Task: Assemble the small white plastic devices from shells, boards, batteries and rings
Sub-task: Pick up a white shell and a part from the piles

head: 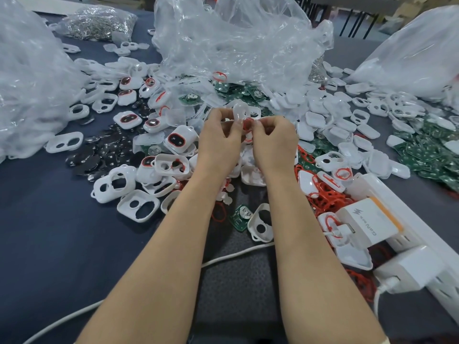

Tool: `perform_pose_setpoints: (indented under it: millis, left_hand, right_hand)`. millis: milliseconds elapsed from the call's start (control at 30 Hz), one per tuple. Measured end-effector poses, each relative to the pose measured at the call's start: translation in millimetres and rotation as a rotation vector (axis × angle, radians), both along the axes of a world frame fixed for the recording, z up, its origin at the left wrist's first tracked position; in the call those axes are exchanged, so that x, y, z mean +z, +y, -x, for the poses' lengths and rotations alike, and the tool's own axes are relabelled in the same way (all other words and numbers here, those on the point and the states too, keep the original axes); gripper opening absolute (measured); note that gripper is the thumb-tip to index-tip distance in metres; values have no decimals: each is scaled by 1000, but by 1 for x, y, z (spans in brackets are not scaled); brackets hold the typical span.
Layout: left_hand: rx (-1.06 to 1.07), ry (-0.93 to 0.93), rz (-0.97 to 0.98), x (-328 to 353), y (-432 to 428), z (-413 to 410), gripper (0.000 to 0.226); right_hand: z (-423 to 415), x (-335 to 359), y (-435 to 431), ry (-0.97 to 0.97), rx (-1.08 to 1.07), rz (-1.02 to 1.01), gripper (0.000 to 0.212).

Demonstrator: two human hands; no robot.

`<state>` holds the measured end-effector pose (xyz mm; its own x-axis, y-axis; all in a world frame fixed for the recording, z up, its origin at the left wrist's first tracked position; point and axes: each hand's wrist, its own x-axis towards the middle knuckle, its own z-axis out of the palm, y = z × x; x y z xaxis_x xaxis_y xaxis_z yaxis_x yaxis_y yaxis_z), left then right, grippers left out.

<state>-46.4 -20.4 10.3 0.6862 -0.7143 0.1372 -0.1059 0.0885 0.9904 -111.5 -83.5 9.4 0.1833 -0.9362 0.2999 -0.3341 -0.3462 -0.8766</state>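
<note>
White plastic, smooth and glossy, sat between my fingers: my left hand [219, 136] pinched a small rounded shell [239, 109] upright, while my right hand [273, 137] curled its fingertips onto a thin red ring [247, 124] at the shell's lower edge. Both hung above the middle of the dark cloth-covered surface [49, 232]. Loose windowed shells [139, 206] lay scattered beneath, tangled rubbery rings [325, 197] and flat green boards [422, 152] lay toward the right edge, and crinkled clear bags [236, 38] stood along the far edge.

I see bright, even overhead light, glare on the clear plastic bags [236, 40], soft shadows on the surface [49, 232], wide-angle bending at edges, fingers [221, 117] slightly blurred.
</note>
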Motion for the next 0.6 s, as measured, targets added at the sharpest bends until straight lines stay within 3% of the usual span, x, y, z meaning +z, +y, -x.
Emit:
perform_pose_setpoints:
  millis: [367, 533, 600]
  left_hand:
    - [23, -30, -26, 0, 0, 0, 25]
    - [-10, -86, -38, 2, 1, 3, 5]
    - [-10, -108, -41, 2, 2, 3, 13]
  right_hand:
    - [0, 0, -1, 14, -6, -4, 11]
    - [1, 0, 0, 43, -18, 17, 14]
    - [1, 0, 1, 60, -27, 35, 15]
